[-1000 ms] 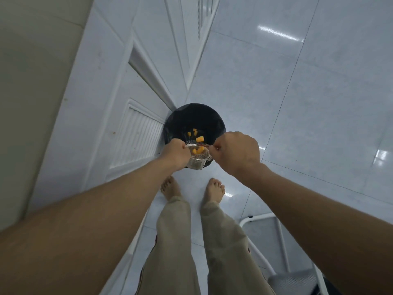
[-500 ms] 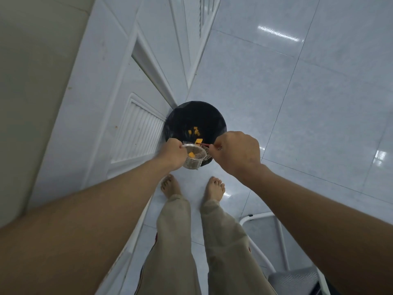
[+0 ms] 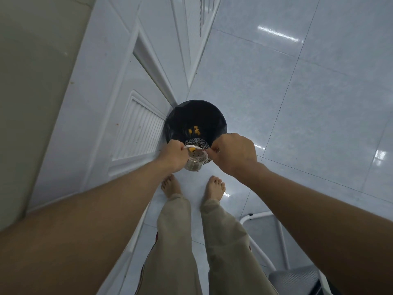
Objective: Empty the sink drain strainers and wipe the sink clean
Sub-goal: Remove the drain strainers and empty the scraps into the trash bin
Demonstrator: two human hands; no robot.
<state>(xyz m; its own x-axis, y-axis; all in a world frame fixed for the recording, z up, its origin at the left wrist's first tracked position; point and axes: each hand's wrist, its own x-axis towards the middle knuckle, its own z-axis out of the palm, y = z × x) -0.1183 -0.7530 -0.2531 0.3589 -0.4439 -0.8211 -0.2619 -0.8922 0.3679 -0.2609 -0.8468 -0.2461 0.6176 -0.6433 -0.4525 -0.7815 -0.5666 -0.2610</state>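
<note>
Your left hand (image 3: 173, 155) curls round the wall of the small clear perforated cup-shaped strainer (image 3: 195, 159), just below the centre of the frame. Your right hand (image 3: 231, 154) is closed, thumb and forefinger pinching a thin reddish stick-like thing (image 3: 204, 149) at the cup's rim; what it is cannot be made out. One yellow food scrap (image 3: 192, 149) clings inside the cup, at its upper left.

Just behind it a wire-mesh basket strainer (image 3: 196, 142) shows; which hand carries it I cannot tell. Both hang over the near edge of the round black lined bin (image 3: 180, 116), where a few yellow pieces (image 3: 196, 130) lie at the bottom.

To finish well, reach further out so the cup sits over the bin's middle, tip its mouth fully down, and flick the last scrap loose with the pinched tip. Otherwise it may land on the glossy white tiled floor (image 3: 297, 103) by your bare feet (image 3: 214, 186).
</note>
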